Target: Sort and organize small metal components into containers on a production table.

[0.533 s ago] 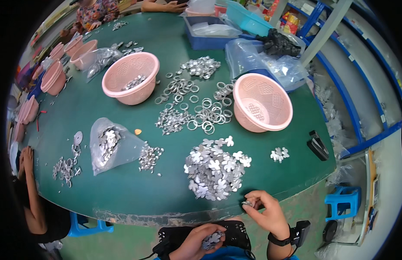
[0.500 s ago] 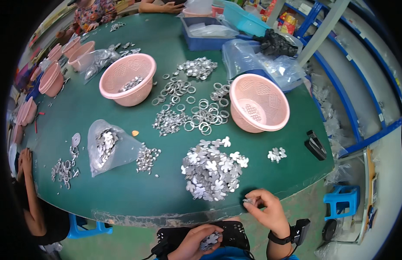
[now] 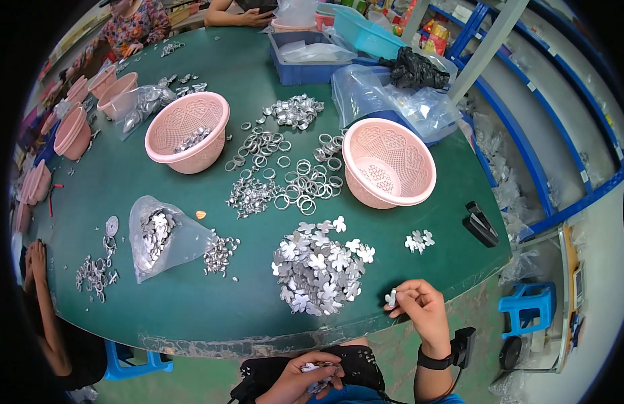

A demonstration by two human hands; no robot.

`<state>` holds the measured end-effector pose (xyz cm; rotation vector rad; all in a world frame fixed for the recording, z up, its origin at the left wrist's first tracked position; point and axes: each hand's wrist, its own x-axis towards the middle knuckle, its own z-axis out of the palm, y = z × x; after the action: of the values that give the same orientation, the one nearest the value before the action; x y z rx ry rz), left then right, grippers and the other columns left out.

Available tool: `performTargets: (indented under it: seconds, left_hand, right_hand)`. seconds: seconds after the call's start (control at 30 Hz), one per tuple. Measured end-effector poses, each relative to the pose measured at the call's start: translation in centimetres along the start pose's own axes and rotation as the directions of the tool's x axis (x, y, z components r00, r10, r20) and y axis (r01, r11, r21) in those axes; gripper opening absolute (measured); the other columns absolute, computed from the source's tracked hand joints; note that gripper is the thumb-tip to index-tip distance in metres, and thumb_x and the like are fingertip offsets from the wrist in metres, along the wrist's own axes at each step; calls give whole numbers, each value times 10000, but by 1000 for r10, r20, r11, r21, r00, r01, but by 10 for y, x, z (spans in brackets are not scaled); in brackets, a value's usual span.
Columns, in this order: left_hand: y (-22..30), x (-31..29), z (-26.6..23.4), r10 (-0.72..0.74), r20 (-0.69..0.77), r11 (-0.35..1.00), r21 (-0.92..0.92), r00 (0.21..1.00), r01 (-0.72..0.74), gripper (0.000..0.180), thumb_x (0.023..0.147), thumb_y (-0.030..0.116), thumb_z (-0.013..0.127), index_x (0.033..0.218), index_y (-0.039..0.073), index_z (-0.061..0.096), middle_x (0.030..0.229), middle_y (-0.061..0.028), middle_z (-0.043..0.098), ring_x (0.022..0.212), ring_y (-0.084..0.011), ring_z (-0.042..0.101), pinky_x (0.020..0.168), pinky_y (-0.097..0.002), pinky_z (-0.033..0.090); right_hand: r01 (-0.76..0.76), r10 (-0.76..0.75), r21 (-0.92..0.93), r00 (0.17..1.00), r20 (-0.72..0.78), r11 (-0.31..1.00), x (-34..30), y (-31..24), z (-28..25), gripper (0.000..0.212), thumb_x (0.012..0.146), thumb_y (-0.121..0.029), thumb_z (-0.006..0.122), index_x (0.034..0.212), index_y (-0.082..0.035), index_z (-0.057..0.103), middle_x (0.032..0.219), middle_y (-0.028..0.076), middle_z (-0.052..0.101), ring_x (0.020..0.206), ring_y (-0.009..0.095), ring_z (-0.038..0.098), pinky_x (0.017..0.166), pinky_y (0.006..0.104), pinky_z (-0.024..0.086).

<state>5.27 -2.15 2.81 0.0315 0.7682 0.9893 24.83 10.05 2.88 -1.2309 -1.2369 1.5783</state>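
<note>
My right hand (image 3: 420,304) pinches a small silver flower-shaped metal piece (image 3: 391,297) between thumb and fingers, just above the table's near edge. Low over my lap, my left hand (image 3: 305,377) is curled around several more flower-shaped pieces (image 3: 320,376), partly hidden by the fingers. A large heap of the same flower pieces (image 3: 320,269) lies on the green table (image 3: 211,310), left of my right hand. Beyond that hand, a small cluster of flower pieces (image 3: 418,240) rests apart from the heap.
Pink baskets (image 3: 389,161) stand past the heap, with silver rings (image 3: 305,188) between them. A black stapler (image 3: 481,224) sits at the right edge. Left lies a clear bag (image 3: 165,236) of metal pieces. Another person's hands (image 3: 36,261) rest at the far left; a blue stool (image 3: 527,308) stands right.
My right hand has risen slightly and shifted right, with the flower piece now showing upright at the fingertips. My left hand has moved slightly left and stays curled. The view has shifted slightly.
</note>
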Motion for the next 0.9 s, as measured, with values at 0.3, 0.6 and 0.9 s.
performTargets:
  seconds: [0.3,0.6,0.9]
  left_hand:
    - [-7,5,-20,-72,-14,996,53,997,72,201,869,141,432,989,10,526,823,-144,536,617,-204,509,418,-249,351]
    - [-5,4,-9,-37,67,998,-40,997,39,126,824,83,535,936,24,529,664,-43,510,525,-92,467,379,-169,303]
    - [-4,3,-9,-8,66,996,-87,998,13,123,828,88,529,940,36,529,688,-40,516,542,-94,474,394,-172,314]
  right_hand:
    - [72,-163,-438,971,-173,896,2,9,-7,139,761,-27,597,892,8,565,802,59,582,699,139,526,635,257,432]
    - [391,-460,-767,876,143,508,9,-2,40,225,660,-98,677,865,-58,595,891,83,528,854,267,459,762,342,370]
    - [334,-323,-702,934,155,629,7,5,49,194,690,-54,633,865,-43,551,792,76,537,783,272,484,697,331,402]
